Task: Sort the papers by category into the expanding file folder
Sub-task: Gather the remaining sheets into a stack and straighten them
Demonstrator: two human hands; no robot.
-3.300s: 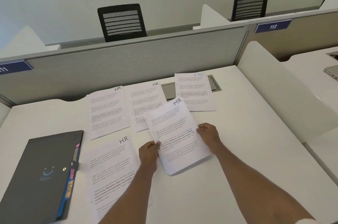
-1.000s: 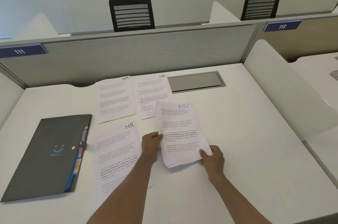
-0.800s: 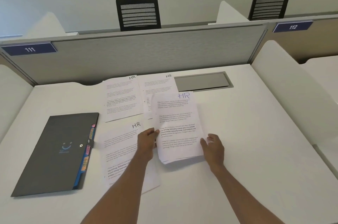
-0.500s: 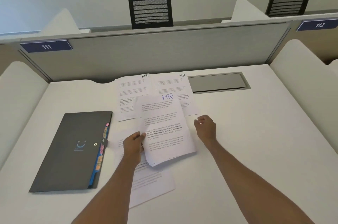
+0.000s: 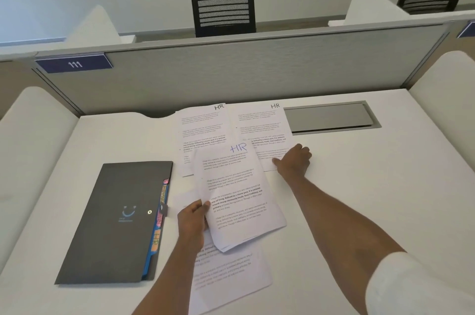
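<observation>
The left hand [image 5: 193, 219] pinches a thin stack of white printed sheets [image 5: 237, 196] at its left edge, thumb on top and fingers [image 5: 205, 205] closed underneath. The stack is lifted at a tilt above the white tabletop [image 5: 359, 199]. Its top sheet carries "HR" handwritten in blue ink at the upper right corner, above paragraphs of small print, some lines in bold.

The right hand [image 5: 293, 161] lies palm down on the lower right corner of a separate white sheet [image 5: 262, 132], fingers bent and pressing on the paper; it grips nothing. That sheet is marked "HR" in black at its top right. Just beside it, to the left, lies a second white sheet [image 5: 201, 129], also marked "HR" in black; the held stack hides its lower right part. A third white printed sheet [image 5: 231, 276] lies flat nearer the person, partly under the stack and the left forearm; its heading is hidden.

The dark grey expanding file folder [image 5: 113, 222] lies closed on the tabletop, left of the papers and apart from them. Its cover shows a light blue smile logo and a round metal snap. Coloured index tabs protrude along its right edge; an orange tab reads "HR", the others are not legible.

A grey partition panel [image 5: 231, 68] behind the tabletop bears a blue plate reading "111" [image 5: 74, 64].
</observation>
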